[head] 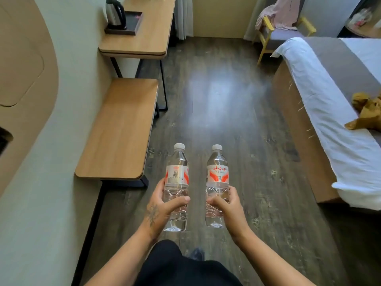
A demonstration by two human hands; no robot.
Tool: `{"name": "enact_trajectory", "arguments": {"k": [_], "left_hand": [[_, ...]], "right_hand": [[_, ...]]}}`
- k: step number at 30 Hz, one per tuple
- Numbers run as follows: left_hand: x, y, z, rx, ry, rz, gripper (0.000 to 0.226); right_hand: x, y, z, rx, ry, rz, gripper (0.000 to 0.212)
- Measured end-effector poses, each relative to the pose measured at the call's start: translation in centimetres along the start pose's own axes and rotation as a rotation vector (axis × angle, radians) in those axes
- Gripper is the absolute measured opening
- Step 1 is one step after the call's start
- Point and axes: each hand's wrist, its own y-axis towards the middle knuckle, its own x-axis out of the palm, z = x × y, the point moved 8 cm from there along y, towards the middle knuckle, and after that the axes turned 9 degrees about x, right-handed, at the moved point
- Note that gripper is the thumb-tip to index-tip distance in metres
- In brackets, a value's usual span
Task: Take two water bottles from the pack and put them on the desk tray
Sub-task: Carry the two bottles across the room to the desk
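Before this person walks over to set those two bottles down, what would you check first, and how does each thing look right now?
1. Left hand grips left bottle: ok.
2. Right hand grips right bottle: ok.
3. Both caps on, bottles upright: ok.
4. Floor toward the desk free of obstacles: ok.
5. Tray has room beside the kettle: ok.
6. Tray surface dry: cannot tell.
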Motion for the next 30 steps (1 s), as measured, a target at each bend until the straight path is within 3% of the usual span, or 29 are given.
{"name": "enact_trajectory", "arguments": {"k": [15,30], "left_hand": [[-1.8,28.6,6.7,-0.021,-0.016,-0.061,0.084],[-1.3,54.9,15.1,-0.011,0.0,-0.107,0.091]], "right_hand": [[4.1,23.0,-15.1,0.024,0.006,0.051,0.075],[5.1,44.3,-30.0,0.025,0.034,0.124,0.083]]}}
